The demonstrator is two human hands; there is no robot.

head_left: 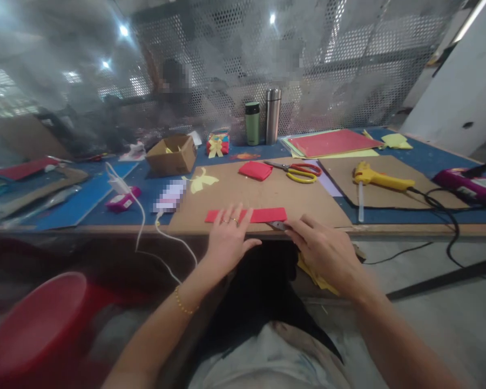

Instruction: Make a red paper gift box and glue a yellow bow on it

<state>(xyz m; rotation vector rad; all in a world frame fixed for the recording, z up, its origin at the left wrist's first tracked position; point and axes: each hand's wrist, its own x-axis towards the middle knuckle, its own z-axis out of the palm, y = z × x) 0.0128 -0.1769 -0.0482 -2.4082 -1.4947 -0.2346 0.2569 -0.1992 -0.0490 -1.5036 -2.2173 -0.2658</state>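
A red strip (pixel 267 214) lies flat across the near edge of a brown cardboard sheet (pixel 308 202). My left hand (pixel 229 232) rests on the strip with fingers stretched out and thumb apart, pressing it down. In my right hand (pixel 328 251) is a grey metal utility knife (pixel 279 225), its tip at the strip's lower right edge. The fingers are closed around its handle, which is mostly hidden. Behind the strip sit a folded red piece (pixel 256 170) and a yellow butterfly-shaped cutout (pixel 203 182).
Scissors (pixel 302 172) with red and yellow handles lie behind. A yellow glue gun (pixel 383 178) rests on cardboard at right, its black cable trailing. A cardboard box (pixel 172 156), green bottle (pixel 252 124) and steel flask (pixel 272 116) stand farther back. A white cable (pixel 178 237) hangs over the edge.
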